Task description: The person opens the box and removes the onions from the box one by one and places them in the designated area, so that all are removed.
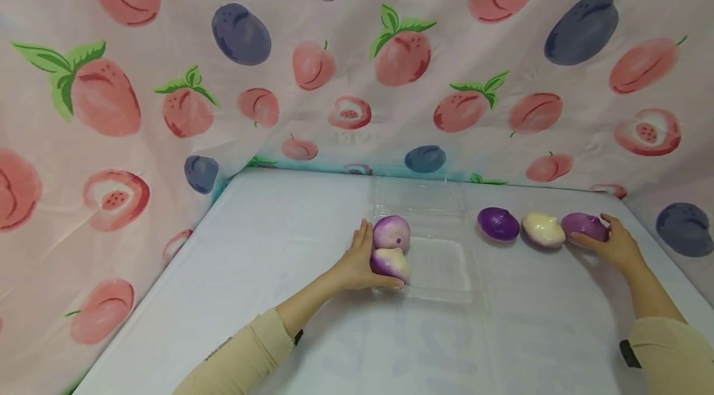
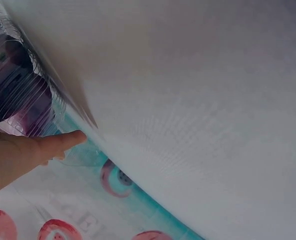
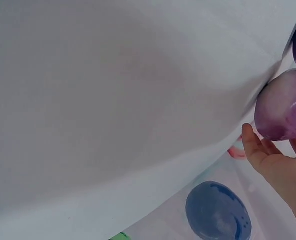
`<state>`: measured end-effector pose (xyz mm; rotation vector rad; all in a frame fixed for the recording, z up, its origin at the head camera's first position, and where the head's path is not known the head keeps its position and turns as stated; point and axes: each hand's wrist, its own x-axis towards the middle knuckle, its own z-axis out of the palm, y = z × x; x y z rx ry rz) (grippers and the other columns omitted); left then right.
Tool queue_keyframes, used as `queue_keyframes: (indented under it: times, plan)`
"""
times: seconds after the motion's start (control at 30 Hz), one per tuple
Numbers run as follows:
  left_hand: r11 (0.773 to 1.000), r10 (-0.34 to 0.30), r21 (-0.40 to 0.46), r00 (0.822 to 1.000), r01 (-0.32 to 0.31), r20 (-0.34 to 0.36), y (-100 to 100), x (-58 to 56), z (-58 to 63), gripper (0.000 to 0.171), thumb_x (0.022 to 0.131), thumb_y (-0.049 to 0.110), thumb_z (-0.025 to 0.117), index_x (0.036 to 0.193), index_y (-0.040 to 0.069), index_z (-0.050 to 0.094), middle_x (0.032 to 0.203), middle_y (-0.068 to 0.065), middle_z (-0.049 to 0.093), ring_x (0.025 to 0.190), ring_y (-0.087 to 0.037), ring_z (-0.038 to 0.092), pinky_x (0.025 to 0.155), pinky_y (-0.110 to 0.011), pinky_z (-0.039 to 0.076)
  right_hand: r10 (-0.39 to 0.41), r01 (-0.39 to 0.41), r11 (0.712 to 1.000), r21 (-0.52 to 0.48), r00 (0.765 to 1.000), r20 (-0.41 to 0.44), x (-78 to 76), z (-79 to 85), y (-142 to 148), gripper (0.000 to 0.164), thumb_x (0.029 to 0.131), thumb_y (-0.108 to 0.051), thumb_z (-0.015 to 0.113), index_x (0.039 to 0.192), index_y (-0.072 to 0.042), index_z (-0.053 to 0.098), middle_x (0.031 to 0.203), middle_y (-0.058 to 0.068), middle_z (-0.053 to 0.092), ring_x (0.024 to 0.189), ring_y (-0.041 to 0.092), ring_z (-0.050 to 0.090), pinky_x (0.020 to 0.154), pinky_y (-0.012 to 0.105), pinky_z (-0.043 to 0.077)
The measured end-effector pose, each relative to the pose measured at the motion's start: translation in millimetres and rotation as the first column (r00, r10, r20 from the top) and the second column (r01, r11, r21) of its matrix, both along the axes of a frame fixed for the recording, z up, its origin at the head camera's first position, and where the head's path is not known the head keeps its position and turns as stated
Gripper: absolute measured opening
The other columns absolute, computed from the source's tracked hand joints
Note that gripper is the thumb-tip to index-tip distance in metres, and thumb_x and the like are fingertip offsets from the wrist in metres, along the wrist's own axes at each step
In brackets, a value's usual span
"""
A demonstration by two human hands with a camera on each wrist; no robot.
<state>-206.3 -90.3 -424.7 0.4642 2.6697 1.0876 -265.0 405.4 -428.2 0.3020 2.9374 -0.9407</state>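
Observation:
A clear plastic container [image 1: 437, 265] lies with its lid folded back, two purple-and-white onions [image 1: 392, 232] in its left side. My left hand [image 1: 354, 261] rests along the container's left wall, fingers straight and thumb at the front edge. Through the ribbed plastic, the left wrist view shows the onions dark and partly cut off. At the far right, my right hand [image 1: 616, 245] curls its thumb and fingers around a purple onion [image 1: 584, 227]. This onion [image 3: 282, 106] also appears in the right wrist view, fingers beneath it.
Left of the gripped onion are a pale onion [image 1: 543, 229] and a dark purple onion [image 1: 498, 224], in a row on the white table [image 1: 535, 333]. The transparent lid [image 1: 415, 193] lies toward the back. A fruit-printed cloth [image 1: 346, 72] hangs behind and at the sides.

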Motion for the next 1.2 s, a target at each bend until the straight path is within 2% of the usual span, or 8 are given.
queue_keyframes:
  times: [0.17, 0.33, 0.53, 0.67, 0.8, 0.87, 1.0, 1.2]
  plan:
    - [1.000, 0.002, 0.001, 1.000, -0.002, 0.000, 0.9, 0.7, 2.0, 0.127, 0.067, 0.048, 0.081, 0.150, -0.001, 0.000, 0.158, -0.018, -0.010, 0.145, -0.041, -0.004, 0.115, -0.055, 0.015, 0.000, 0.000, 1.000, -0.002, 1.000, -0.029, 3.1, 1.4, -0.9, 0.095, 0.092, -0.049, 0.049, 0.141, 0.018, 0.002, 0.137, 0.050, 0.012, 0.127, 0.063, 0.015, 0.103, 0.069, 0.020]
    - [1.000, 0.001, 0.003, 1.000, -0.001, -0.002, 1.0, 1.1, 0.7, 0.127, 0.067, 0.048, 0.081, 0.150, -0.002, 0.000, 0.158, -0.019, -0.009, 0.145, -0.042, -0.003, 0.115, -0.056, 0.015, 0.018, -0.015, 1.000, 0.026, 0.990, -0.140, 6.8, -0.1, -3.1, 0.088, 0.093, -0.046, 0.049, 0.142, 0.015, 0.009, 0.137, 0.048, 0.016, 0.126, 0.064, 0.017, 0.102, 0.071, 0.017]
    - [1.000, 0.005, 0.002, 1.000, -0.005, 0.002, -0.1, 1.7, 1.9, 0.127, 0.067, 0.050, 0.081, 0.150, -0.001, -0.001, 0.158, -0.017, -0.011, 0.145, -0.040, -0.004, 0.114, -0.057, 0.014, 0.076, -0.077, 0.997, 0.009, 0.943, -0.324, 8.9, -3.5, -11.0, 0.077, 0.093, -0.034, 0.055, 0.140, 0.017, 0.020, 0.134, 0.048, 0.024, 0.127, 0.062, 0.020, 0.105, 0.068, 0.015]
    - [1.000, 0.000, -0.008, 1.000, 0.000, -0.009, 0.3, 0.3, 0.4, 0.127, 0.067, 0.051, 0.080, 0.150, -0.001, 0.000, 0.158, -0.018, -0.010, 0.145, -0.041, -0.004, 0.114, -0.059, 0.014, 0.084, -0.091, 0.996, 0.000, 0.925, -0.371, 10.8, -4.0, -16.3, 0.075, 0.093, -0.030, 0.056, 0.139, 0.017, 0.022, 0.132, 0.049, 0.026, 0.127, 0.062, 0.020, 0.107, 0.067, 0.014]
    - [1.000, -0.006, -0.013, 1.000, 0.006, -0.011, 0.8, -1.3, -2.7, 0.128, 0.067, 0.052, 0.080, 0.150, -0.001, -0.001, 0.158, -0.018, -0.010, 0.145, -0.041, -0.003, 0.114, -0.059, 0.015, 0.085, -0.094, 0.996, 0.001, 0.891, -0.447, 11.9, -2.0, -24.9, 0.066, 0.091, -0.020, 0.059, 0.136, 0.018, 0.030, 0.127, 0.049, 0.033, 0.122, 0.062, 0.027, 0.106, 0.066, 0.018]
    - [1.000, -0.005, -0.014, 1.000, 0.005, -0.007, 0.4, -1.5, -3.3, 0.128, 0.067, 0.053, 0.079, 0.150, 0.000, -0.002, 0.158, -0.017, -0.011, 0.145, -0.040, -0.004, 0.114, -0.058, 0.014, 0.069, -0.087, 0.996, -0.015, 0.868, -0.491, 12.6, -0.5, -32.0, 0.061, 0.089, -0.015, 0.061, 0.133, 0.019, 0.034, 0.124, 0.047, 0.037, 0.119, 0.061, 0.032, 0.105, 0.066, 0.021]
    - [1.000, -0.002, -0.014, 1.000, 0.002, -0.004, -0.9, -1.6, -3.1, 0.128, 0.067, 0.053, 0.080, 0.150, 0.000, -0.002, 0.158, -0.018, -0.012, 0.145, -0.041, -0.005, 0.114, -0.058, 0.014, -0.011, -0.049, 0.994, -0.098, 0.846, -0.534, 13.9, 3.1, -49.8, 0.055, 0.089, -0.011, 0.061, 0.130, 0.017, 0.040, 0.121, 0.042, 0.043, 0.113, 0.052, 0.038, 0.102, 0.059, 0.027]
    - [1.000, -0.008, -0.023, 1.000, 0.008, -0.007, 0.2, -1.5, -2.2, 0.129, 0.066, 0.053, 0.080, 0.150, -0.001, -0.003, 0.158, -0.017, -0.011, 0.145, -0.040, -0.006, 0.115, -0.057, 0.013, -0.088, -0.004, 0.985, -0.174, 0.849, -0.520, 17.9, 15.4, -74.2, 0.051, 0.091, -0.015, 0.060, 0.131, 0.012, 0.044, 0.125, 0.035, 0.044, 0.116, 0.044, 0.037, 0.102, 0.057, 0.028]
